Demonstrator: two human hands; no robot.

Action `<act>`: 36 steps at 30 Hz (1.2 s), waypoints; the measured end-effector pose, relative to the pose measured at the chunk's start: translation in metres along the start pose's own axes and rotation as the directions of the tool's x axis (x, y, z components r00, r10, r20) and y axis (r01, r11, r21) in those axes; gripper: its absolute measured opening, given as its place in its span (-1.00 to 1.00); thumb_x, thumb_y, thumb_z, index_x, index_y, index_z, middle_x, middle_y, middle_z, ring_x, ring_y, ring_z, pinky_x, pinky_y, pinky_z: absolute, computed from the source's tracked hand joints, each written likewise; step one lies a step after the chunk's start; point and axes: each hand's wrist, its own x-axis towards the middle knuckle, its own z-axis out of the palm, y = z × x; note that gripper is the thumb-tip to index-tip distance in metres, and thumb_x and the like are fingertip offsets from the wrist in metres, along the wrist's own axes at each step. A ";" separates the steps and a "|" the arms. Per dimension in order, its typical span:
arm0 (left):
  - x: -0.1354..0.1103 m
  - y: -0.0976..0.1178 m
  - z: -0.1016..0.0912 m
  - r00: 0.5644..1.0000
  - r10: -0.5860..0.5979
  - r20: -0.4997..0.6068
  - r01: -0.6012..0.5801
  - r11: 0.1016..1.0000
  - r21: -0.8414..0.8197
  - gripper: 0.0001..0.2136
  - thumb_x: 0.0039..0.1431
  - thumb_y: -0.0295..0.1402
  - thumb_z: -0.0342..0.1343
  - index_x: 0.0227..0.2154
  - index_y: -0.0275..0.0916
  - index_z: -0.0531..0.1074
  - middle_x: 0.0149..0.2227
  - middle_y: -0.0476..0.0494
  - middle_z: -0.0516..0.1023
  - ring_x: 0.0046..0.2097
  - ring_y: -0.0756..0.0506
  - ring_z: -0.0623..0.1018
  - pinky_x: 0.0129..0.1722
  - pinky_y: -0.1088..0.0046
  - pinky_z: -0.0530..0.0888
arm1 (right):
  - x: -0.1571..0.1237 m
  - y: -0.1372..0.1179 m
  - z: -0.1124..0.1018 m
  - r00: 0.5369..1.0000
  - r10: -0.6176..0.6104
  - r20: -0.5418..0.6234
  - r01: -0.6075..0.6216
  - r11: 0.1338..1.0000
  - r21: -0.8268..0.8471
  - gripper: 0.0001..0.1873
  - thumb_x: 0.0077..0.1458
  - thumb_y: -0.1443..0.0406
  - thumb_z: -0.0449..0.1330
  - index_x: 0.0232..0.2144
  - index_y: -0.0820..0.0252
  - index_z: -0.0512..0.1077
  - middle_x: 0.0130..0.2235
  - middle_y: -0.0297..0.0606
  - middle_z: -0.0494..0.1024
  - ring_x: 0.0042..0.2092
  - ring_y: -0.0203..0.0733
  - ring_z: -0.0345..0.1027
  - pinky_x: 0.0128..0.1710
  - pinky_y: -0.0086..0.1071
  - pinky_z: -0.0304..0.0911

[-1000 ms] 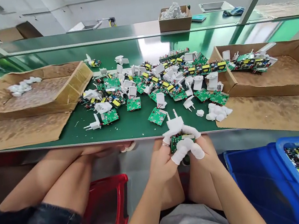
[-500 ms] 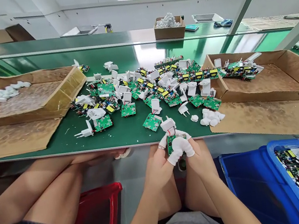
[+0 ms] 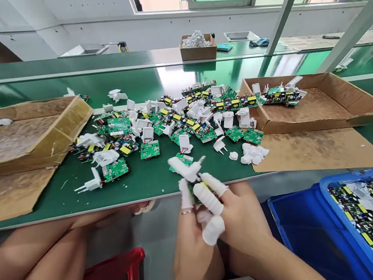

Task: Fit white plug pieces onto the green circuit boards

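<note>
Both hands meet just in front of the table edge, white finger cots on several fingers. My left hand is closed on a small circuit board, mostly hidden behind the fingers. My right hand is closed around the same board from the other side, a bit of yellow component showing by its fingers. From the board's far end rises a white plug piece, tilted over the table. Just beyond it lies another green circuit board, partly covered from view.
A pile of circuit boards with white plugs spreads across the green table. Cardboard trays flank it. Loose white finger cots lie at right. A blue bin holds boards; a seated person's legs are at left.
The held board has been turned, so its green face no longer shows and the white plug piece leans differently. My hands have shifted a little left, and the camera view has turned right.
</note>
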 end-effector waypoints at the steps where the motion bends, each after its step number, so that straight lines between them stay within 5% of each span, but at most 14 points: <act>1: 0.005 -0.001 0.003 0.996 -0.080 -0.029 0.076 0.991 -0.107 -0.39 -0.13 -0.15 0.21 0.02 -0.21 0.21 -0.05 -0.25 0.34 -0.03 -0.21 0.37 -0.13 0.35 0.41 | 0.004 0.001 -0.008 0.993 -0.059 0.099 0.062 0.998 -0.032 -0.55 0.12 0.35 -0.08 0.08 0.22 0.14 0.00 -0.11 0.31 0.01 -0.14 0.20 -0.09 -0.34 0.27; 3: 0.017 -0.004 0.008 0.974 -0.204 -0.096 0.173 0.949 -0.262 -0.41 -0.23 -0.16 0.27 -0.07 -0.23 0.29 -0.15 -0.23 0.42 -0.17 -0.17 0.46 -0.30 0.43 0.47 | 0.013 0.014 -0.023 0.975 -0.078 0.208 0.105 0.987 -0.122 -0.54 0.11 0.35 -0.07 0.08 0.27 0.14 -0.06 -0.11 0.37 -0.03 -0.14 0.23 -0.09 -0.31 0.27; 5: 0.029 -0.006 0.011 0.959 -0.265 -0.100 0.221 0.922 -0.319 -0.45 -0.35 -0.19 0.33 -0.20 -0.27 0.35 -0.23 -0.19 0.45 -0.25 -0.13 0.48 -0.38 0.49 0.46 | 0.021 0.039 -0.033 0.977 0.045 0.210 0.034 0.932 -0.361 -0.60 0.07 0.36 0.01 -0.01 0.34 0.26 -0.14 -0.04 0.42 -0.11 -0.01 0.28 -0.11 -0.15 0.24; 9: 0.037 -0.008 0.012 0.980 -0.191 -0.060 0.175 0.963 -0.205 -0.55 -0.35 -0.28 0.32 -0.32 -0.31 0.35 -0.26 -0.19 0.47 -0.20 -0.13 0.47 -0.22 0.43 0.44 | 0.029 0.089 -0.032 0.912 0.303 0.277 -0.014 0.697 -0.717 -0.80 -0.09 0.47 0.14 -0.33 0.34 0.46 -0.33 -0.02 0.47 -0.31 0.09 0.32 -0.15 0.07 0.16; 12: 0.034 -0.012 0.009 0.997 -0.079 -0.024 0.077 0.995 -0.069 -0.61 -0.19 -0.30 0.22 -0.25 -0.30 0.30 -0.17 -0.21 0.44 -0.14 -0.11 0.45 -0.12 0.42 0.40 | 0.024 0.092 -0.027 0.965 0.121 0.234 0.046 0.796 -0.604 -0.83 -0.09 0.52 0.08 -0.42 0.32 0.44 -0.46 -0.11 0.45 -0.39 -0.02 0.32 -0.23 -0.07 0.26; 15: 0.031 -0.017 0.008 0.997 -0.047 0.056 0.039 0.989 0.144 -0.55 -0.10 -0.34 0.15 -0.10 -0.26 0.20 -0.12 -0.21 0.41 -0.14 -0.09 0.44 -0.15 0.44 0.39 | 0.017 0.064 -0.027 0.995 -0.067 0.070 0.080 0.974 -0.210 -0.81 0.09 0.42 0.00 -0.23 0.30 0.34 -0.38 -0.15 0.44 -0.37 -0.15 0.33 -0.39 -0.32 0.33; 17: 0.028 -0.018 0.008 0.991 -0.065 0.117 0.022 0.943 0.331 -0.50 -0.08 -0.35 0.12 -0.03 -0.26 0.14 -0.20 -0.19 0.46 -0.23 -0.09 0.47 -0.25 0.46 0.41 | 0.017 0.044 -0.028 0.990 -0.134 0.041 0.135 0.991 -0.019 -0.80 0.15 0.40 -0.05 -0.18 0.25 0.29 -0.28 -0.16 0.43 -0.28 -0.21 0.33 -0.34 -0.39 0.34; 20: 0.025 -0.015 0.008 0.989 -0.050 0.139 -0.033 0.841 0.540 -0.58 -0.08 -0.33 0.07 -0.10 -0.30 0.22 -0.35 -0.18 0.49 -0.42 -0.08 0.46 -0.43 0.46 0.38 | 0.021 0.029 -0.027 0.980 -0.178 0.087 0.178 0.984 0.005 -0.75 0.13 0.45 -0.10 -0.25 0.27 0.36 -0.23 -0.08 0.38 -0.20 -0.16 0.31 -0.26 -0.34 0.34; 22: 0.024 -0.012 0.009 0.987 -0.015 0.158 -0.079 0.820 0.567 -0.69 -0.05 -0.33 0.05 -0.19 -0.29 0.29 -0.30 -0.20 0.48 -0.38 -0.10 0.47 -0.42 0.46 0.38 | 0.024 0.029 -0.027 0.978 -0.165 0.127 0.166 0.986 0.003 -0.68 0.12 0.47 -0.14 -0.24 0.28 0.39 -0.24 -0.06 0.37 -0.22 -0.15 0.32 -0.30 -0.34 0.35; 24: 0.025 -0.011 0.011 0.985 0.018 0.173 -0.101 0.871 0.480 -0.75 -0.02 -0.34 0.04 -0.23 -0.27 0.30 -0.21 -0.20 0.45 -0.22 -0.12 0.46 -0.29 0.45 0.39 | 0.021 0.032 -0.029 0.974 -0.163 0.156 0.162 0.987 0.023 -0.66 0.12 0.46 -0.15 -0.17 0.22 0.36 -0.27 -0.12 0.40 -0.23 -0.14 0.32 -0.31 -0.32 0.36; 27: 0.026 -0.013 0.018 0.995 0.018 0.103 -0.032 0.990 0.135 -0.72 -0.01 -0.33 0.11 -0.21 -0.24 0.25 -0.12 -0.16 0.40 -0.08 -0.10 0.40 -0.15 0.46 0.37 | 0.009 0.039 -0.030 0.996 -0.050 0.076 0.048 0.998 0.037 -0.64 0.16 0.37 -0.09 0.02 0.13 0.19 -0.16 -0.15 0.40 -0.13 -0.13 0.30 -0.19 -0.26 0.33; 31: 0.021 -0.017 0.026 0.991 -0.055 0.125 0.090 0.954 -0.287 -0.63 0.01 -0.22 0.15 -0.14 -0.19 0.22 -0.04 -0.14 0.32 -0.03 -0.08 0.36 -0.09 0.46 0.36 | -0.012 0.043 -0.015 0.980 0.199 0.023 -0.198 0.980 -0.028 -0.43 0.11 0.12 0.02 0.13 0.15 0.00 -0.04 -0.05 0.31 -0.04 0.00 0.24 -0.13 -0.11 0.29; 34: 0.019 -0.015 0.026 0.988 -0.075 0.138 0.119 0.932 -0.342 -0.67 0.03 -0.17 0.12 -0.16 -0.18 0.31 -0.09 -0.11 0.37 -0.08 -0.07 0.40 -0.12 0.47 0.38 | -0.021 0.044 0.002 0.965 0.251 -0.082 -0.254 0.966 -0.037 -0.41 0.09 0.06 0.03 0.10 0.18 0.04 -0.11 -0.06 0.34 -0.10 -0.01 0.29 -0.21 -0.16 0.34; 36: 0.021 -0.010 0.024 0.995 -0.072 0.063 0.087 0.958 -0.273 -0.75 -0.02 -0.22 0.18 -0.29 -0.23 0.40 -0.23 -0.08 0.45 -0.19 -0.03 0.45 -0.18 0.52 0.41 | -0.022 0.044 0.008 0.971 0.168 -0.169 -0.175 0.984 -0.029 -0.48 0.12 0.12 0.02 0.09 0.17 0.06 -0.11 -0.08 0.34 -0.10 -0.07 0.28 -0.19 -0.23 0.33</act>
